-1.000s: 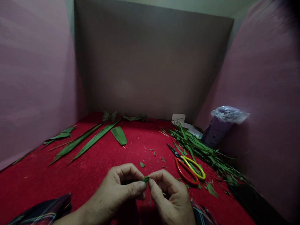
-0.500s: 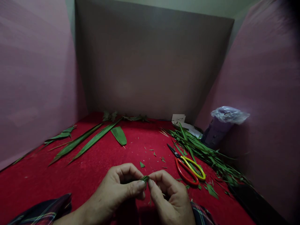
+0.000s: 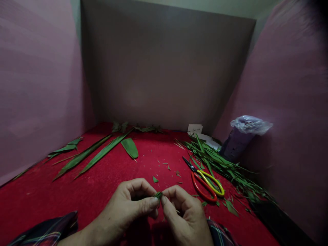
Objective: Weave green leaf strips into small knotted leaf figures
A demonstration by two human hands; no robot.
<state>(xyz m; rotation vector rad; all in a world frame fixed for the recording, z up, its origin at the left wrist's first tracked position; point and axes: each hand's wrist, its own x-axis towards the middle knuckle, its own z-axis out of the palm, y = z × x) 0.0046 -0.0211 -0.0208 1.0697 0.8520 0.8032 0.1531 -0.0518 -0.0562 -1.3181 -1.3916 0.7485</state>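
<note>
Between my fingertips is a small folded piece of green leaf, mostly covered by the fingers. My left hand pinches it from the left with thumb and forefinger. From the right, my right hand grips its other side the same way, its remaining fingers curled. A thin pale stick end shows by the right-hand fingers. Scissors with one red and one yellow handle lie just beyond my right hand, blades pointing away to the left. A small cut leaf scrap rests just past the fingertips.
Long leaf blades and a broad leaf piece lie at the left. A heap of green leaf strips spreads along the right, beside a purple bin lined with clear plastic. A white card stands at the back of the red cloth.
Almost nothing differs. Both hands keep their pinch on the leaf piece, with only a slight shift of the right-hand fingers.
</note>
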